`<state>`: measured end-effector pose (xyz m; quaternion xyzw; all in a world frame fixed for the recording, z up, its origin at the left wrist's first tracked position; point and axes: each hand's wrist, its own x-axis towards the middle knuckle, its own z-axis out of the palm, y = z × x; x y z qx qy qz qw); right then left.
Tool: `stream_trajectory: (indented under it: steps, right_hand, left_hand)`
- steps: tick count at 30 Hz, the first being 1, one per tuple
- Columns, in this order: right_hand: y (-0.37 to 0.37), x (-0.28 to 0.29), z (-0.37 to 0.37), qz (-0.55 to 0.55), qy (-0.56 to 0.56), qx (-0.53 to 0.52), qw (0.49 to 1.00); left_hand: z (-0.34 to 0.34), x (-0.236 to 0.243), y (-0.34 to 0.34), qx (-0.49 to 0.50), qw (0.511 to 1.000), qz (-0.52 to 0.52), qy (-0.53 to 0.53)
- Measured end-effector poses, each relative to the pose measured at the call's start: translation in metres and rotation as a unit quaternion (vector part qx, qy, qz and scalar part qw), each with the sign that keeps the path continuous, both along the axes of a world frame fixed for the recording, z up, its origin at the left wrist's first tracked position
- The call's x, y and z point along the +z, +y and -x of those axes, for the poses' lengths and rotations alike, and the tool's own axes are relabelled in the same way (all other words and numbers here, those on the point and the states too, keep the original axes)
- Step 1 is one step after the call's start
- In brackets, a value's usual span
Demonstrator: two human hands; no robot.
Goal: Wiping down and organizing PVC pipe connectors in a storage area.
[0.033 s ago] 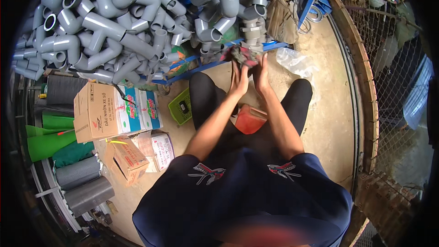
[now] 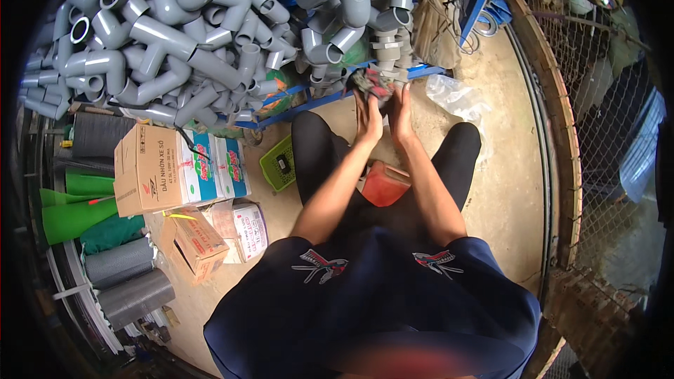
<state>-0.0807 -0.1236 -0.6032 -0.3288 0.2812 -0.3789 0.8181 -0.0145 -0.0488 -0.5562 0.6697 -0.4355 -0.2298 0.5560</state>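
Pale concrete floor (image 2: 507, 203) is spreading beneath the left hand (image 2: 368, 125) and right hand (image 2: 401, 118). Nearer the body, a red plastic piece (image 2: 384, 184) is sitting. The left is apparently grasping a crumpled red-and-black cloth-like bundle (image 2: 375, 85); the right is resting alongside, fingers extended — whether gripping, I cannot tell. Handling seems the step; the next move probably calls for steadying loose folds. Beyond the hands, grey plastic pipe fittings (image 2: 163, 36) are lying heaped.

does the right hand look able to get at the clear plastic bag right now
Probably yes: the bag lies on the floor just right of the right hand, with only floor showing between them. Whether that hand grips the dark-and-red bundle is unclear.
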Motion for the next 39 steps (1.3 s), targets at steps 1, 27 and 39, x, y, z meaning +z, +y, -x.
stream_trajectory:
  steps: [1,27,39]
  right_hand:
    - [0.003,0.0,-0.003,0.02,0.029,-0.024,0.999]
    - [0.031,0.039,0.023,-0.041,-0.011,-0.034,0.999]
    - [0.038,0.047,0.038,-0.034,0.018,-0.042,0.998]
  left_hand:
    - [0.011,0.005,-0.014,0.094,0.99,-0.009,0.106]
    - [0.002,0.05,0.014,0.146,0.988,0.05,0.004]
    - [-0.004,0.043,-0.003,0.019,0.993,-0.093,0.075]
